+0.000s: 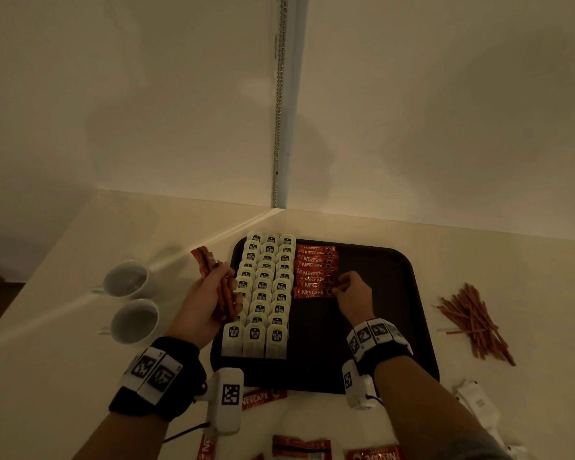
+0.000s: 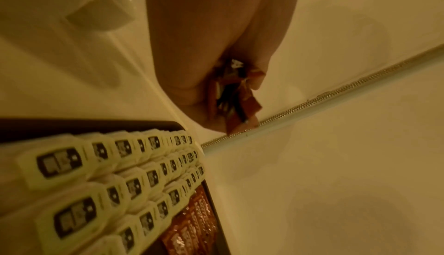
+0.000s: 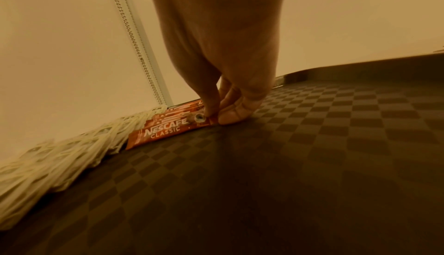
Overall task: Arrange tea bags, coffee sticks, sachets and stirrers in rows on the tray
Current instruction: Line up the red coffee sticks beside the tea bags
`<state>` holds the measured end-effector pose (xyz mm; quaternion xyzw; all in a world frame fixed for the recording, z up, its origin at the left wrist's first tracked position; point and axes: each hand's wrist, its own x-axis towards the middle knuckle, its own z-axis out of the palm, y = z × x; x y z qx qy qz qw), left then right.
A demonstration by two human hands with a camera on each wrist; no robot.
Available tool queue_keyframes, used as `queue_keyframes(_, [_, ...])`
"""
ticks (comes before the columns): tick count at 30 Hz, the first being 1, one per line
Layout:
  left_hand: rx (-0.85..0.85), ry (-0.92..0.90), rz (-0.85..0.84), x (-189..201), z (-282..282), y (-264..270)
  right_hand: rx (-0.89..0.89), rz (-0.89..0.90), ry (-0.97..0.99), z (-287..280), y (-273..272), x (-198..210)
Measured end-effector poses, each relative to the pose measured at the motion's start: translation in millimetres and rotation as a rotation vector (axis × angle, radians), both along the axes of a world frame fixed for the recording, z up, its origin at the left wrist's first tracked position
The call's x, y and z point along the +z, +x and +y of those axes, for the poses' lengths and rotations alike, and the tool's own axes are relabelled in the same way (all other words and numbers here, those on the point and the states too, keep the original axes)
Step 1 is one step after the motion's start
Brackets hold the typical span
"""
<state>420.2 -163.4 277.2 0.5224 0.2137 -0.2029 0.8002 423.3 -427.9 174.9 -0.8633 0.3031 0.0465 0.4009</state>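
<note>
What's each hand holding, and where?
Left hand grips a bundle of coffee sticks around its middle. Right hand pinches the nearest laid stick by its right end.

Both forearms bare. Left wrist (image 1: 156, 376), lower left of the head view, wears a black fabric band w/ white blocks carrying black square-code markers — a white camera unit (image 1: 225, 401) w/ its own marker and a black cable hangs beside it. Right wrist (image 1: 377, 340), lower centre-right: same black band, white marker blocks, white camera unit (image 1: 356, 383).
</note>
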Motion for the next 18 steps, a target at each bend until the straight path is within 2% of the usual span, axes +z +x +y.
queue_keyframes(5, [0.051,-0.189,0.036,6.5,-15.5,5.6,-0.001,-0.007,0.012,0.0,-3.7,9.3])
queue_keyframes(8, [0.047,-0.256,0.016,13.5,-23.6,7.7,0.011,-0.140,0.055,10.3,-4.7,34.1])
queue_keyframes(10, [0.036,-0.241,-0.004,16.4,-28.1,7.5,0.137,-0.253,0.162,28.5,-6.8,61.5])
queue_keyframes(12, [0.024,-0.220,-0.029,17.9,-31.8,5.9,0.344,-0.266,0.299,52.7,-11.6,91.6])
queue_keyframes(14, [0.018,-0.230,-0.061,19.3,-35.2,4.1,0.502,-0.255,0.355,72.0,-15.6,111.6])
queue_keyframes(18, [0.023,-0.134,-0.139,20.1,-35.0,0.5,0.516,-0.279,0.403,84.6,-22.3,124.7])
